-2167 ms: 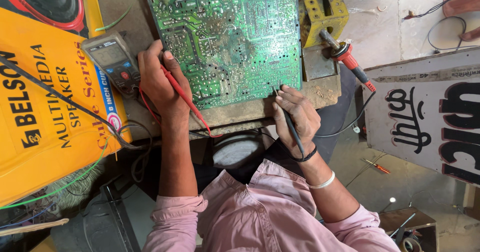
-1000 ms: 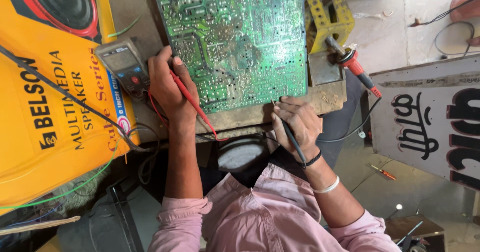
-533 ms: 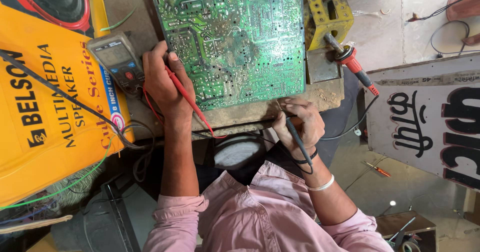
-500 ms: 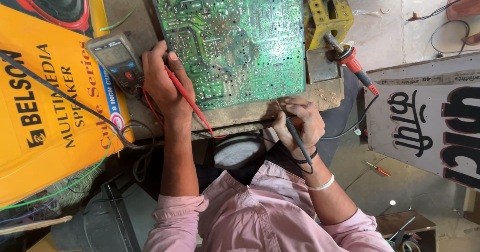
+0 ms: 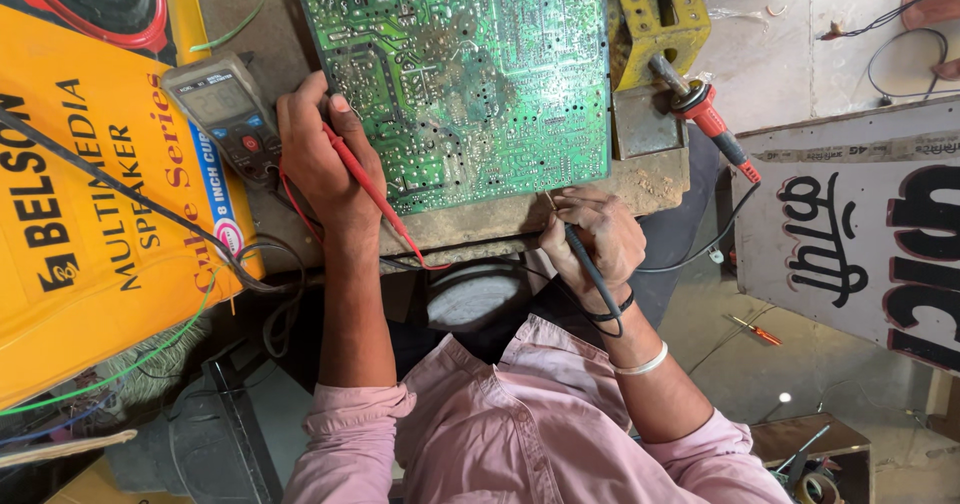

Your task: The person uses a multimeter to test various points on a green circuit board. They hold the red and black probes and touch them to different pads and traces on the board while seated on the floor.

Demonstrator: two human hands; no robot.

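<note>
A large green circuit board [image 5: 470, 64] lies solder side up on a worn bench. My left hand [image 5: 320, 159] rests at the board's left edge and grips a red test probe [image 5: 375, 199], whose tip is hidden under my fingers. My right hand [image 5: 595, 234] sits at the board's lower right corner, fingers curled round a black test probe [image 5: 590, 269] with its tip at the bench edge just below the board. A grey multimeter [image 5: 222, 114] lies just left of my left hand, its leads trailing down.
A red-handled soldering iron [image 5: 710, 124] rests in a yellow stand [image 5: 655, 14] right of the board. A big yellow speaker box [image 5: 90, 214] fills the left. A lettered white sign board [image 5: 860, 234] leans at the right, with a small screwdriver [image 5: 755, 331] on the floor.
Both hands keep hold of their probes and stay almost in place. The right hand has curled slightly lower at the board's bottom edge. The view has shifted a little.
</note>
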